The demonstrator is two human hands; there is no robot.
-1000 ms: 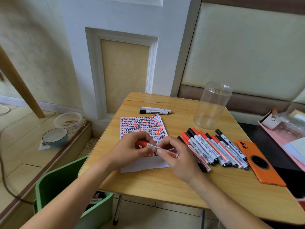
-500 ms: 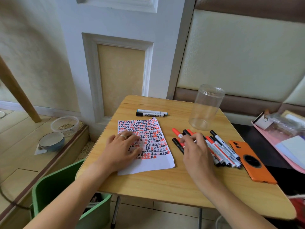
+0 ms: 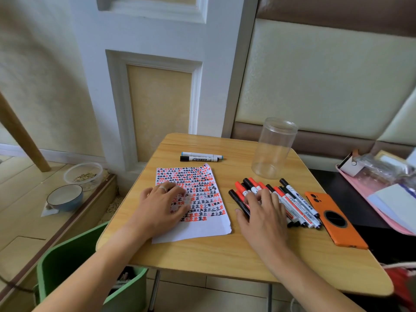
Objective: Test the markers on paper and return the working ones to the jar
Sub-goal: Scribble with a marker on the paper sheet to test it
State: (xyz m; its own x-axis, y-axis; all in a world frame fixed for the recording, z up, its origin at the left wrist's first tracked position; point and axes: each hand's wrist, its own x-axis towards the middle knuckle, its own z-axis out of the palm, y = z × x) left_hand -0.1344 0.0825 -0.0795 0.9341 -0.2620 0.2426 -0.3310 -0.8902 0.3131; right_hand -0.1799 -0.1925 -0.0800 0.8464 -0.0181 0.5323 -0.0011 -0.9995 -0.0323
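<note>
Red marker gone from both hands | right hand [image 3: 262,216] on marker pile [image 3: 292,202]

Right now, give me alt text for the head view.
The left hand lies flat on the marked paper while the right hand rests on the marker pile. The empty clear jar stands upright behind the pile, with an orange phone alongside.

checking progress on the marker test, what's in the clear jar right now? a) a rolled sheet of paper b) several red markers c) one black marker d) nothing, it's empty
d: the clear jar stands upright and see-through with nothing inside, while the red and black markers lie in a pile on the table under the right hand, and the left hand rests flat on the paper.
</note>
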